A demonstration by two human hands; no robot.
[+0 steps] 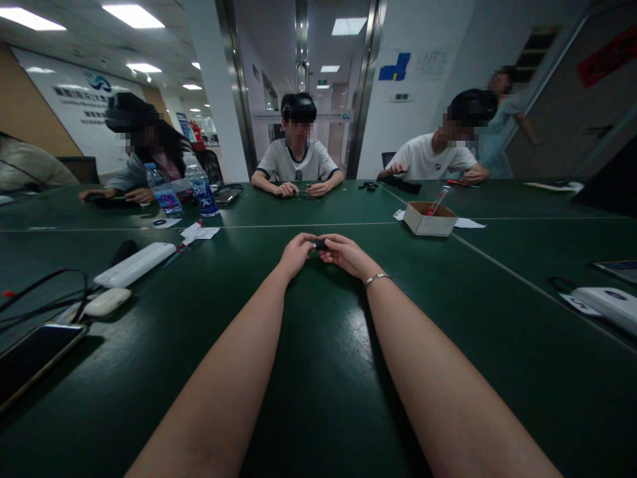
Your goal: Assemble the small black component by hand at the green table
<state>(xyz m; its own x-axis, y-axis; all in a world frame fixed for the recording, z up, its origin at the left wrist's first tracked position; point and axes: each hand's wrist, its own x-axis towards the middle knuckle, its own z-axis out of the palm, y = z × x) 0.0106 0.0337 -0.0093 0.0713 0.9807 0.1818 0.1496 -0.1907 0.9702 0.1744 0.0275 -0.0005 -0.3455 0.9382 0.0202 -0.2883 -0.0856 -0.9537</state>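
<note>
A small black thing (321,245) is held between the left hand (297,255) and the right hand (346,255), over the green tabletop (318,372). Its two ends are pinched by nearly closed fingers. A small box (428,226) is seen farther off, to the right.

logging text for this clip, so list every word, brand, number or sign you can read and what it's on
None reads with certainty.
Wall sign: lines of characters, too blurred.
Glass-door strip: lettering too small.
Green sign: too small.
Left bottle's label, right bottle's label: lettering unclear.
White card: dark mark, unclear.
Red banner: markings too dark.
Held black piece: no lettering visible.
</note>
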